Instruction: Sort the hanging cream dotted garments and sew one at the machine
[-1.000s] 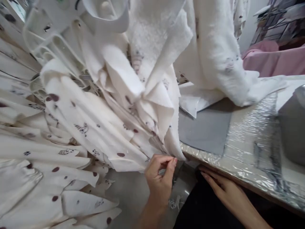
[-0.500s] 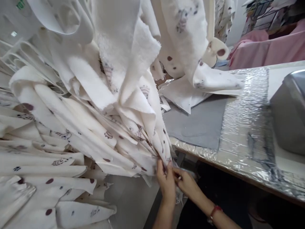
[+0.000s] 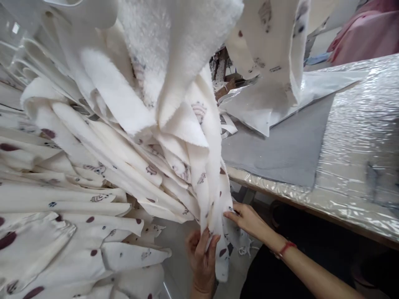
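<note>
We see the left hand (image 3: 202, 259) pinching the hanging fleece strip (image 3: 215, 216) from below – its grip clamped – while the right hand (image 3: 247, 218) steadies its edge (fingers touching, closure unclear), beside the desk (image 3: 352, 145).

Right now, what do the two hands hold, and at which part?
Both hold one hanging white printed fabric strip near its lower end: the left hand grips it from below, the right hand pinches its right edge.

Both forearms are bare, without sleeves; a thin red band (image 3: 285, 248) circles the wrist of the right hand (image 3: 249, 219).
</note>
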`<state>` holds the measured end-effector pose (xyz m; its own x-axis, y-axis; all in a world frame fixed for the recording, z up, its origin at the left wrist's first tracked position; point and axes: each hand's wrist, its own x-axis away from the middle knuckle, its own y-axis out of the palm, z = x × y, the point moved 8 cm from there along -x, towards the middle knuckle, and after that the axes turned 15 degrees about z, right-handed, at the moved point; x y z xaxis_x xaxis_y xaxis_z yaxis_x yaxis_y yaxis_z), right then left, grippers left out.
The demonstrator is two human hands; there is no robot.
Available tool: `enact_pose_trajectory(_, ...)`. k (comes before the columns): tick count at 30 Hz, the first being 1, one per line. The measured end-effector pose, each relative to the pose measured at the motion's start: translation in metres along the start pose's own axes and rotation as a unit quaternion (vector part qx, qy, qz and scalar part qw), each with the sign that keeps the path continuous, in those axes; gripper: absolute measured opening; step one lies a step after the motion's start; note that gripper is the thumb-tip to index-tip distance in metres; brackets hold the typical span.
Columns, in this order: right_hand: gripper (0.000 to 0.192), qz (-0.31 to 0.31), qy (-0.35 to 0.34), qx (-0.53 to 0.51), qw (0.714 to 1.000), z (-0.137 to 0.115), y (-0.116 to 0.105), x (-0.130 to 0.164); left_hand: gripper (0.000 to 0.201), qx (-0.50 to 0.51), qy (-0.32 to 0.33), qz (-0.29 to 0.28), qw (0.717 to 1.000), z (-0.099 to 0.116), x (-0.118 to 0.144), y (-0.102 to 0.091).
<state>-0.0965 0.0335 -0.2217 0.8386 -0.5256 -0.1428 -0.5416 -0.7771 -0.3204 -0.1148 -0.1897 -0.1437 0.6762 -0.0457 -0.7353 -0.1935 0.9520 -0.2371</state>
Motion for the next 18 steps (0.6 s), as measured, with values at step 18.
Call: enact_pose_trajectory(18, 0.039, 0.101, 0.025, 0.055, 0.993, 0.019, -0.049, 0.138, 0.059, -0.050, -0.437, -0.177, 0.881, -0.033, 0.075, 0.017)
